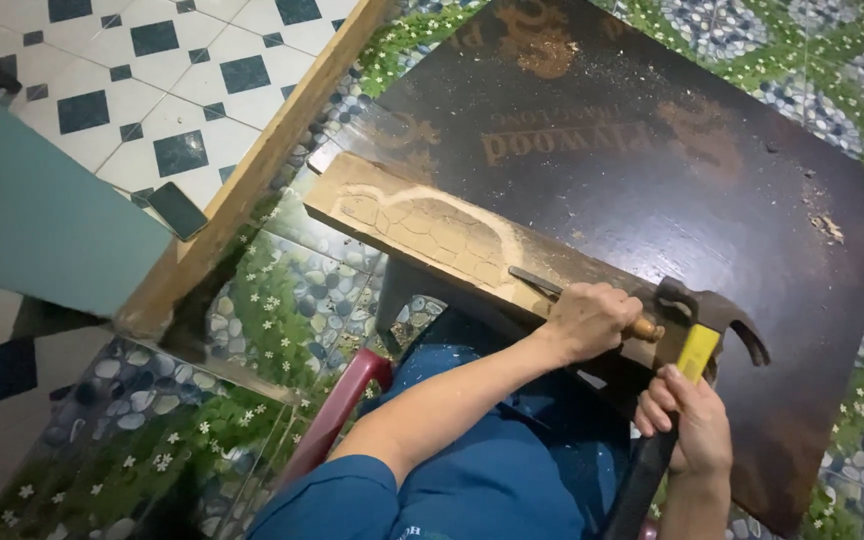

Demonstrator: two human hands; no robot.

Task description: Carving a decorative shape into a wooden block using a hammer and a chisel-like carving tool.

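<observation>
One chisel (552, 288) gripped by left hand (592, 320), one hammer (697, 335) gripped by right hand (687, 420)

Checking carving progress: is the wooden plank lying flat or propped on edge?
Flat: the plank lies face-up on the dark board.

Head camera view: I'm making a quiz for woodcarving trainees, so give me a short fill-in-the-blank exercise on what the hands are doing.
1. The right hand holds a ____ with a yellow and black handle.
2. The left hand holds a chisel against a pale ____ plank.
3. The plank lies on a dark ____ board.

Missing words: hammer; wooden; plywood
</observation>
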